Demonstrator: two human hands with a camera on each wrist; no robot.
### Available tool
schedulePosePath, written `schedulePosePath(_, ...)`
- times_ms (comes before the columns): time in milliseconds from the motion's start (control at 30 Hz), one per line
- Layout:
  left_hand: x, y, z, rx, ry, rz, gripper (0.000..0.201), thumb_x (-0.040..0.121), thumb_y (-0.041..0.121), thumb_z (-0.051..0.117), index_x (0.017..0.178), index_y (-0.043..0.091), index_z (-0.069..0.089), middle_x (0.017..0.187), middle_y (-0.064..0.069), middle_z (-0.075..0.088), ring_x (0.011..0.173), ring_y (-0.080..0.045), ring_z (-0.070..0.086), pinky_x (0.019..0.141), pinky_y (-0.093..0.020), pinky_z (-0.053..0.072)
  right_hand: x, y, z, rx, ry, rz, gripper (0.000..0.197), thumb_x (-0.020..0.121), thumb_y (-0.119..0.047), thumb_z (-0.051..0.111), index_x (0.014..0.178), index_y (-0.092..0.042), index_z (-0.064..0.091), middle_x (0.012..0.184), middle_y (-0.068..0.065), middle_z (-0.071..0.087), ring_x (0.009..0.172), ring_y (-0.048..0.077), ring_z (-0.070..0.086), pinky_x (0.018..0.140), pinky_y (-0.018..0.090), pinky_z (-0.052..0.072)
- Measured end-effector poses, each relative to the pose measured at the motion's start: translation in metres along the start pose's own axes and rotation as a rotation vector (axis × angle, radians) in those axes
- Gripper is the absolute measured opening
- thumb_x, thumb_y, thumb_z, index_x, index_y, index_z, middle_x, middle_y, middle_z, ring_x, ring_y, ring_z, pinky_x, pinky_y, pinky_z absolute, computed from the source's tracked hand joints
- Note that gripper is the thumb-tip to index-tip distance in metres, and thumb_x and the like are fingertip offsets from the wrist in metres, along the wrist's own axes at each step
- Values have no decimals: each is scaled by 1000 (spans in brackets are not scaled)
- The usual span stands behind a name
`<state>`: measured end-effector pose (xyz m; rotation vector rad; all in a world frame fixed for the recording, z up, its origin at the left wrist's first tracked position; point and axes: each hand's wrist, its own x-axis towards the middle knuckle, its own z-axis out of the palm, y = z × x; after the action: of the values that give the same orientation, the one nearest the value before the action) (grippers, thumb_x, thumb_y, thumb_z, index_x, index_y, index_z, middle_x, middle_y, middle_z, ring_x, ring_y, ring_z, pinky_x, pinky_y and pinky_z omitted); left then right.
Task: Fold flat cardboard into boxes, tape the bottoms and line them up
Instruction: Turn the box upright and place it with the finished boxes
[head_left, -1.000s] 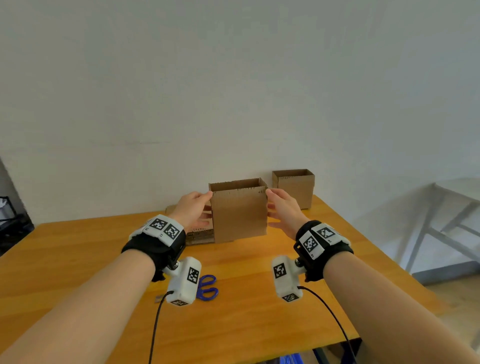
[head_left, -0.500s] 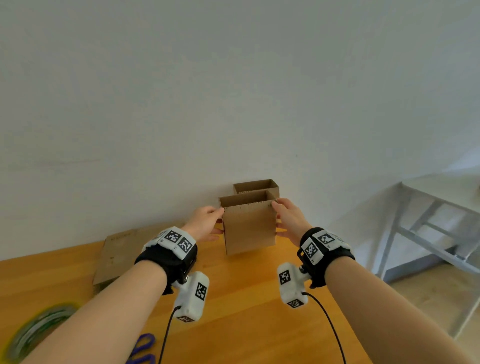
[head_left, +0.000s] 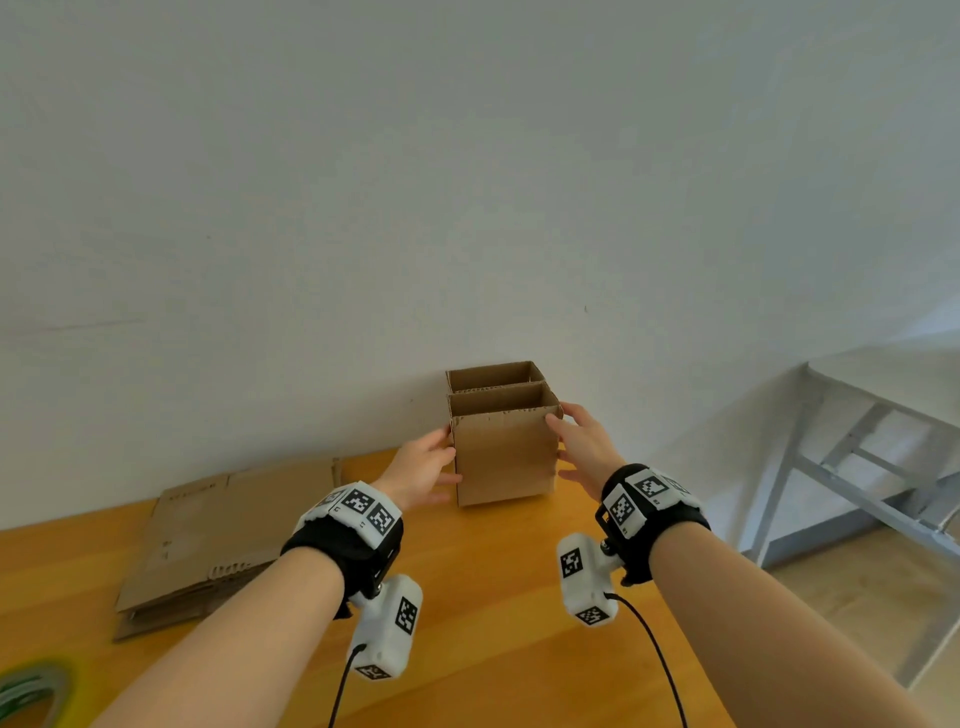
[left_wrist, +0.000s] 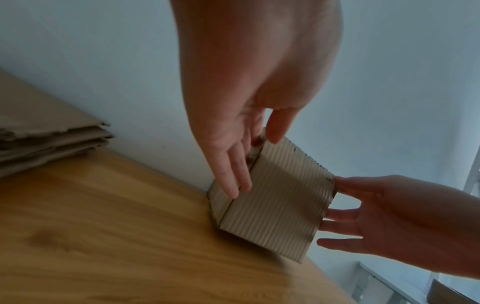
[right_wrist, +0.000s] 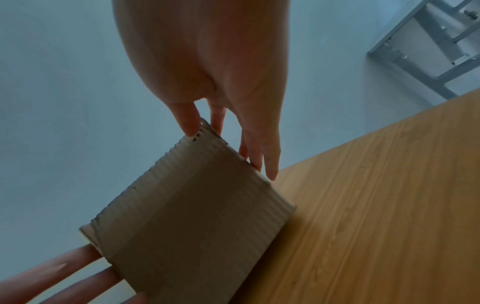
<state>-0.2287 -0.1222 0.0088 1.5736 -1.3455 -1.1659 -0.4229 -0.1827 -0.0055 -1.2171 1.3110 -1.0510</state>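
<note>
An open-topped brown cardboard box (head_left: 503, 457) (left_wrist: 280, 197) (right_wrist: 192, 226) stands on the wooden table (head_left: 493, 597), right in front of a second, similar box (head_left: 493, 375) by the wall. My left hand (head_left: 423, 467) (left_wrist: 253, 166) lies with straight fingers against the near box's left side, thumb at the top corner. On the opposite side, my right hand (head_left: 582, 447) (right_wrist: 228, 148) presses the right wall the same way. Whether the two boxes touch cannot be told.
A stack of flat cardboard sheets (head_left: 223, 535) (left_wrist: 46, 131) lies to the left near the wall. A green tape roll (head_left: 31, 686) shows at the lower left corner. The table's right edge is close to the boxes; beyond it stands a grey metal table frame (head_left: 857, 467).
Both hands carried the box to the right and back, bringing it in front of the second box by the wall. The view turned right; the scissors left the frame.
</note>
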Motion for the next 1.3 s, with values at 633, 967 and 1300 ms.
schedulePosePath(633, -40, -5, -41, 850, 110, 193, 45, 99, 26, 44, 142, 16, 37, 145, -4, 42, 129, -21, 45, 102, -32, 40, -44, -22, 12, -963, 29, -415, 54, 94, -20, 51, 143, -12, 32, 148, 10, 33, 125, 27, 47, 105, 43, 41)
schedulePosePath(967, -108, -24, -105, 1045, 223, 167, 39, 98, 22, 38, 136, 17, 46, 134, -7, 54, 114, -24, 56, 92, -35, 48, -99, -42, 78, -1115, -88, -470, 40, 95, -22, 46, 133, -12, 43, 134, 12, 47, 114, 30, 53, 98, 43, 45)
schedulePosePath(1300, -164, -62, -177, 1032, 244, 47, 38, 97, 19, 40, 135, 15, 49, 138, -8, 51, 122, -26, 51, 101, -34, 42, -135, -38, 165, -1155, -221, -465, 45, 97, -26, 48, 138, -8, 42, 135, 12, 52, 120, 28, 52, 97, 36, 44)
